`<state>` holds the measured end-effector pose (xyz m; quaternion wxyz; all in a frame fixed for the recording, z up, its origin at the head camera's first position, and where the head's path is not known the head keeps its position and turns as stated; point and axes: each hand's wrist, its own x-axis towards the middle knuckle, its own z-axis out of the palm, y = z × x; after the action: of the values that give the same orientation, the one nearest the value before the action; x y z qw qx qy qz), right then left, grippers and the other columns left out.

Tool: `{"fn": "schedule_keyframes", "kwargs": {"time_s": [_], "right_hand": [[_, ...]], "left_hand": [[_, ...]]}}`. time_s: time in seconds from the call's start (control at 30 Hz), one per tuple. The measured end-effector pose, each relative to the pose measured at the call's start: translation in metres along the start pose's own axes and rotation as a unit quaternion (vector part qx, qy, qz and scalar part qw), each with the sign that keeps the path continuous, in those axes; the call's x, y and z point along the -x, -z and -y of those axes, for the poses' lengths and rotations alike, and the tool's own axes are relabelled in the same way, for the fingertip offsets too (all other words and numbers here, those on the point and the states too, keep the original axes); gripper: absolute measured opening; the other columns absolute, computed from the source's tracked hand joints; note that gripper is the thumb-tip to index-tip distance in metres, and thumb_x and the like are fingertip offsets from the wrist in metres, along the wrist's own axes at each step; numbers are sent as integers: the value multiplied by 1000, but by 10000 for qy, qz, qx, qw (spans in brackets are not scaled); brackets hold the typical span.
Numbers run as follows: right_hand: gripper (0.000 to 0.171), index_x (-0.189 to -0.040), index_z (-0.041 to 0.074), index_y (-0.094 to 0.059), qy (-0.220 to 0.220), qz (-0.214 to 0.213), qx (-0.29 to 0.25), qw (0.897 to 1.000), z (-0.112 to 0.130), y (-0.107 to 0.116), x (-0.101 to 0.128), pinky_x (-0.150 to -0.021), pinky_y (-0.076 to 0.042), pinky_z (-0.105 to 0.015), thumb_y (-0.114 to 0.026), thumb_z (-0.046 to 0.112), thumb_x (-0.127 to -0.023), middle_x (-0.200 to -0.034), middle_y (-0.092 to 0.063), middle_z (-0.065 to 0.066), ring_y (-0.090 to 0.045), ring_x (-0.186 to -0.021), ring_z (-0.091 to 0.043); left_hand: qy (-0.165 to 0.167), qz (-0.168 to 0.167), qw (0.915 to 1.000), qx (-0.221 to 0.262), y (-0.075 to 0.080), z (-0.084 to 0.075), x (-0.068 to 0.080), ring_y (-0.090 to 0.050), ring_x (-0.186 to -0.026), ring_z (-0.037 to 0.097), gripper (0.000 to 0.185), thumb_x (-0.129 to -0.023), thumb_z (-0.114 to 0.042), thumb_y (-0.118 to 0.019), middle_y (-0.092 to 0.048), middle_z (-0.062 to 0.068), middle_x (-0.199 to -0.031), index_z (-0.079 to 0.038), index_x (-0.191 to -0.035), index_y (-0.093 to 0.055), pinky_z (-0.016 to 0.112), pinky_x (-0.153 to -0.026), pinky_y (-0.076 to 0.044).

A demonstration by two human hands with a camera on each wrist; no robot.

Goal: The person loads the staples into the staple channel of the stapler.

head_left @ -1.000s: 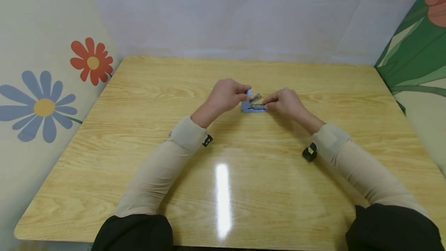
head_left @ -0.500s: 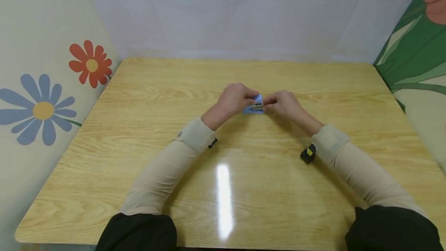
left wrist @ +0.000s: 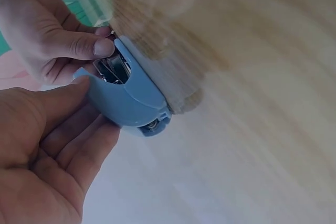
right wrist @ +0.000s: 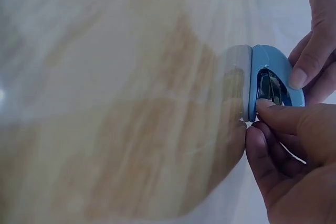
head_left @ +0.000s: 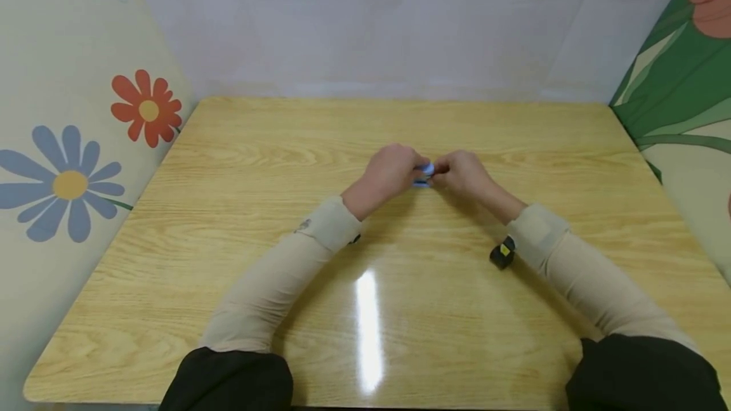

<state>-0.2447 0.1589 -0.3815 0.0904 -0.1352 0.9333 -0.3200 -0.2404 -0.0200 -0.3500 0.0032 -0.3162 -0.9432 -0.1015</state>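
A small light-blue stapler sits on the wooden table between both hands, its metal inner parts showing in the gap between top and base. My left hand pinches the raised top cover between thumb and fingers, as the left wrist view shows. At the other end, my right hand pinches the front of the base, thumb right by the metal staple channel. In the head view the fingers hide most of the stapler.
The wood-grain table is glossy and carries a bright light reflection. A pale sheet rises behind it, and flower-painted panels flank the sides. A black wrist camera hangs under the right cuff.
My left hand has moved right and slightly nearer, folding the stapler's raised cover over toward the base's front end. The right hand has stayed almost in place, pinching the base.
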Motion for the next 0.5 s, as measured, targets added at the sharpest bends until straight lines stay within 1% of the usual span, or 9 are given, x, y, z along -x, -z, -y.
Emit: {"fn": "schedule_keyframes", "kwargs": {"time_s": [0.1, 0.23, 0.4, 0.5], "right_hand": [[18, -102, 5, -77, 8, -82, 64, 9999, 0, 0, -1, -88, -52, -41, -72, 18, -90, -102, -76, -12, -68, -97, -25], [17, -100, 5, -77, 30, -126, 120, 9998, 0, 1, -1, -89, -52, -41, -72, 18, -90, -101, -76, -12, -68, -98, -26], [18, -101, 4, -77, 55, -119, 115, 9998, 1, 1, -1, -89, -53, -43, -72, 17, -89, -101, -76, -14, -70, -98, -28], [17, -100, 4, -78, 106, -124, 136, 9998, 0, -1, 0, -88, -53, -42, -72, 16, -89, -100, -76, -14, -70, -95, -27]], "left_hand": [[-102, 61, 9997, -231, 1, -2, -3, -57, -74, 15, 16, -98, -20, -61, -75, 2, -92, -18, -92, -76, 33, -72, -54], [-150, 185, 9989, -414, 5, -4, -7, -58, -74, 15, 16, -97, -17, -62, -75, 1, -94, -19, -96, -78, 34, -72, -55], [-187, 322, 9982, -476, 7, -5, -8, -51, -68, 13, 18, -98, -18, -61, -75, 2, -92, -18, -102, -79, 31, -70, -54], [-210, 305, 9986, -386, 5, -4, -6, -52, -68, 12, 19, -98, -21, -61, -76, 3, -94, -19, -106, -78, 31, -71, -54]]}}
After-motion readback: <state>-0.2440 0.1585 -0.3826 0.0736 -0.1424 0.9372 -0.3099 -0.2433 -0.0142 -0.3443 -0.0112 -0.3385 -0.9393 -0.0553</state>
